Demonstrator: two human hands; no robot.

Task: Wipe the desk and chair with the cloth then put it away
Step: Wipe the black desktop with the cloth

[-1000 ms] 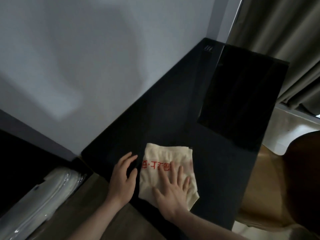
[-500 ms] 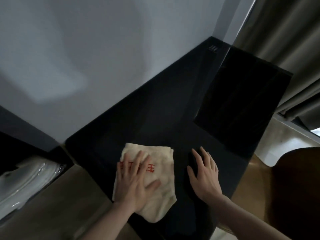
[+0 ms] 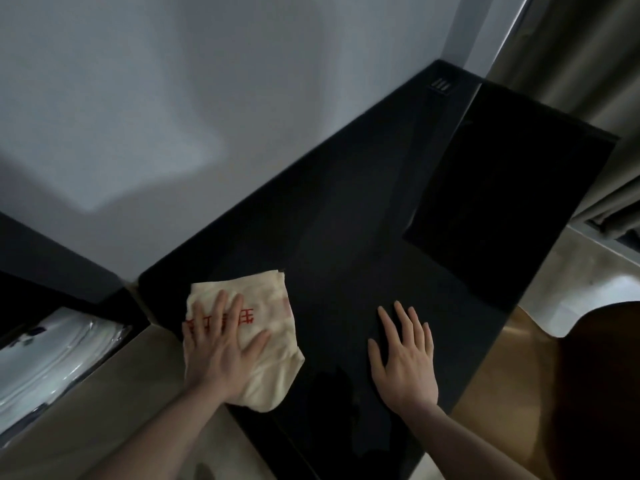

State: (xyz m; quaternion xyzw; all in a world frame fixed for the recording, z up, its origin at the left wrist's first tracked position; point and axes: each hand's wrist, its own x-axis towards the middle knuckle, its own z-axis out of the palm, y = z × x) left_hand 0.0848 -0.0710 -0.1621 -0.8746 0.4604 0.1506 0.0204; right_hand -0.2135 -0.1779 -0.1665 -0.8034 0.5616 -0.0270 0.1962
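Cloth pressed flat on the desk's near-left corner.

Left hand (image 3: 218, 355) lies flat, fingers straight, on the cream cloth (image 3: 273, 327); right hand (image 3: 405, 355) rests flat and empty on the black desk (image 3: 346, 237). The cloth's red characters are partly covered and unreadable. A dark panel (image 3: 512, 202) lies farther right.

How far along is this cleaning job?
Early on, by the look of it. The left hand presses the cloth flat on the desk's near left corner, while the right hand rests on the bare top. Which parts are already wiped can't be told. The chair and putting the cloth away remain.
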